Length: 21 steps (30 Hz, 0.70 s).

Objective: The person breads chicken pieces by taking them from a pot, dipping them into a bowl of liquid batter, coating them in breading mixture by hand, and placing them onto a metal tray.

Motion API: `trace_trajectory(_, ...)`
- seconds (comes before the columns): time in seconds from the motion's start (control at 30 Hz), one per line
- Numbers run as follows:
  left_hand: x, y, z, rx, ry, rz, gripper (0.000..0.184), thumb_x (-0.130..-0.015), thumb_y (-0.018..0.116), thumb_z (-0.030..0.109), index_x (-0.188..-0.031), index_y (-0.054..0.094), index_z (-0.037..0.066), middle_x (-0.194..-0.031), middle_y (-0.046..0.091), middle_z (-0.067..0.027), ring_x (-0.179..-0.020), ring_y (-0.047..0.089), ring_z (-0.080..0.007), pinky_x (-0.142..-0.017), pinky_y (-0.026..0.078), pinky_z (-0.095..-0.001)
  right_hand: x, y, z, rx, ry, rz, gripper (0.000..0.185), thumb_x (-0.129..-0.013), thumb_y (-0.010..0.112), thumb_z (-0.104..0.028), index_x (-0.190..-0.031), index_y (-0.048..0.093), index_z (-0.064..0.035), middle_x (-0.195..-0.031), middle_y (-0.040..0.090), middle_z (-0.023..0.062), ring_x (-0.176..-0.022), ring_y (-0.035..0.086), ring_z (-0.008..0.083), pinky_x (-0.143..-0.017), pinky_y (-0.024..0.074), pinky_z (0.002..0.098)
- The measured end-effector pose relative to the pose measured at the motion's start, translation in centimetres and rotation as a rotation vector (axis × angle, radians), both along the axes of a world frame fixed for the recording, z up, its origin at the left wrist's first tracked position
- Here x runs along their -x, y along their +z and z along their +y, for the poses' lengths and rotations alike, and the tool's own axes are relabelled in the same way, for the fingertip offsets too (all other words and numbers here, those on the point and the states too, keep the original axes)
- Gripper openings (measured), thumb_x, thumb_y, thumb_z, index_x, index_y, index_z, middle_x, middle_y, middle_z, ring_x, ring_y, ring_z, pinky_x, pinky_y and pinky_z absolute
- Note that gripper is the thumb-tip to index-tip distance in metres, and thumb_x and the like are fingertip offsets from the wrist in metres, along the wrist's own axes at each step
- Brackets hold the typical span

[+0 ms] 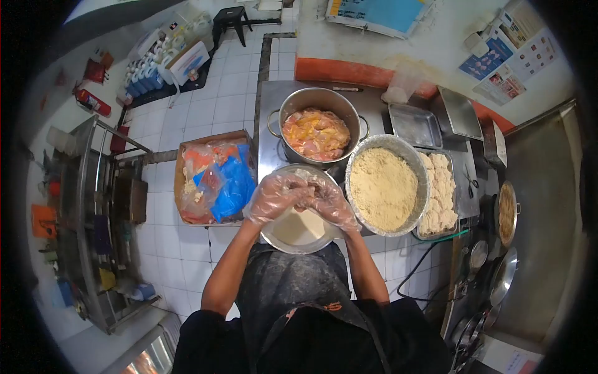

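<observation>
My left hand (274,198) and my right hand (332,204), both in clear plastic gloves, meet above a metal bowl (271,242). Their fingers curl around a small pinkish piece of raw meat (303,206), mostly hidden by the gloves. Something pale and smooth (300,228) lies in the bowl; whether it is liquid or powder I cannot tell. Behind the hands stands a two-handled pot (281,107) of raw meat pieces in orange-yellow marinade (316,134). To the right, a large round metal basin (425,187) holds pale yellow crumbly coating (382,188).
Coated pieces (438,193) fill a tray beside the basin. Metal trays (414,126) and scissors (471,179) lie farther right, near a pan (507,212). A cardboard box (180,187) with plastic bags (232,184) stands left of the steel table (269,93). A metal rack (87,218) is at far left.
</observation>
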<state>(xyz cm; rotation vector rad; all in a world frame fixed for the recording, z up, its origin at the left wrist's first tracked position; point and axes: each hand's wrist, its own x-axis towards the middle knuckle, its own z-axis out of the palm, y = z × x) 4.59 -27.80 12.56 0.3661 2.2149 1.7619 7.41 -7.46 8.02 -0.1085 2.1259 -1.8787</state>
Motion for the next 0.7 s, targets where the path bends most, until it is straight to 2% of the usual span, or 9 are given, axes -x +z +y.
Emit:
trace_trajectory(0.03, 0.2, -0.4, -0.1, -0.071, 0.005, -0.087, 0.024, -0.082, 0.078, 0.016, -0.097, 0.072, -0.002, -0.099, 0.072, -0.0128, -0.088, 0.068, -0.0181, -0.079, 0.055, -0.0318, 0.1, -0.5, -0.2, 0.073, -0.018, -0.053, 0.046, -0.084, 0.076, -0.025, -0.124, 0.063, -0.0050, -0.120, 0.067, 0.0136, -0.111, 0.062, 0.0221, -0.098, 0.0478, 0.0368)
trace_trajectory(0.07, 0.1, -0.7, -0.4, -0.019, 0.054, 0.052, 0.030, -0.083, 0.077, 0.014, -0.106, 0.069, -0.003, -0.096, 0.072, -0.0111, -0.084, 0.069, -0.0166, -0.077, 0.056, -0.0310, 0.4, -1.1, 0.0, -0.127, -0.047, 0.073, 0.039, -0.089, 0.071, -0.023, -0.123, 0.064, -0.0042, -0.111, 0.070, 0.0127, -0.102, 0.065, 0.0192, -0.092, 0.0513, 0.0343)
trace_trajectory(0.17, -0.5, -2.0, -1.5, -0.379, 0.314, -0.060, 0.036, -0.085, 0.076, 0.020, -0.109, 0.067, -0.005, -0.095, 0.073, -0.0070, -0.083, 0.067, -0.0142, -0.080, 0.055, -0.0315, 1.7, 3.0, 0.1, -0.140, -0.024, 0.038, 0.033, -0.091, 0.068, -0.020, -0.119, 0.066, -0.0021, -0.099, 0.073, 0.0107, -0.090, 0.067, 0.0158, -0.082, 0.0538, 0.0314)
trace_trajectory(0.2, -0.6, -3.0, -2.5, -0.309, 0.308, -0.119, 0.042, -0.087, 0.074, 0.016, -0.121, 0.062, -0.005, -0.103, 0.071, -0.0073, -0.094, 0.066, -0.0152, -0.087, 0.054, -0.0304, 1.8, 4.7, 0.0, -0.144, -0.019, 0.046, 0.029, -0.091, 0.067, -0.018, -0.114, 0.068, 0.0006, -0.091, 0.074, 0.0091, -0.080, 0.067, 0.0129, -0.075, 0.0540, 0.0294)
trace_trajectory(0.3, -0.5, -3.7, -2.9, -0.180, 0.077, 0.102, 0.045, -0.089, 0.070, 0.010, -0.130, 0.056, -0.003, -0.117, 0.067, -0.0097, -0.109, 0.061, -0.0164, -0.093, 0.052, -0.0291, 1.9, 7.6, -0.8, -0.122, 0.008, 0.022, 0.028, -0.091, 0.068, -0.019, -0.109, 0.069, 0.0026, -0.094, 0.073, 0.0114, -0.083, 0.067, 0.0128, -0.077, 0.0533, 0.0308)
trace_trajectory(0.33, -0.9, -4.7, -3.0, -0.267, 0.025, -0.067, 0.053, -0.091, 0.068, 0.010, -0.139, 0.048, -0.001, -0.128, 0.060, -0.0119, -0.120, 0.056, -0.0176, -0.097, 0.049, -0.0280, 2.0, 7.8, -1.1, -0.240, 0.027, 0.107, 0.029, -0.091, 0.068, -0.020, -0.110, 0.069, 0.0022, -0.097, 0.073, 0.0134, -0.088, 0.068, 0.0156, -0.080, 0.0531, 0.0327)
trace_trajectory(0.43, -2.5, -6.2, -1.4, -0.627, -0.008, -0.207, 0.056, -0.093, 0.067, 0.017, -0.142, 0.045, 0.001, -0.132, 0.058, -0.0133, -0.117, 0.059, -0.0193, -0.095, 0.052, -0.0303, 2.5, 8.4, -1.1, -0.241, 0.062, 0.246, 0.030, -0.093, 0.067, -0.021, -0.112, 0.068, 0.0018, -0.099, 0.072, 0.0150, -0.093, 0.069, 0.0195, -0.083, 0.0526, 0.0342)
trace_trajectory(0.57, -3.1, -6.9, -1.7, -0.909, 0.120, -0.538, 0.045, -0.093, 0.067, 0.016, -0.131, 0.052, -0.003, -0.118, 0.064, -0.0111, -0.103, 0.065, -0.0204, -0.085, 0.058, -0.0350, 2.4, 5.8, -0.2, -0.147, -0.013, 0.095, 0.034, -0.092, 0.067, -0.023, -0.114, 0.068, 0.0032, -0.101, 0.072, 0.0171, -0.095, 0.068, 0.0218, -0.085, 0.0523, 0.0340)
trace_trajectory(0.7, -3.2, -7.3, -1.9, -0.923, 0.228, -0.590, 0.034, -0.092, 0.069, 0.015, -0.117, 0.059, -0.004, -0.110, 0.066, -0.0102, -0.096, 0.066, -0.0172, -0.083, 0.057, -0.0309, 0.6, 5.1, 0.0, -0.150, 0.017, -0.013, 0.044, -0.084, 0.075, -0.021, -0.118, 0.065, 0.0057, -0.105, 0.071, 0.0156, -0.096, 0.067, 0.0198, -0.089, 0.0524, 0.0331)
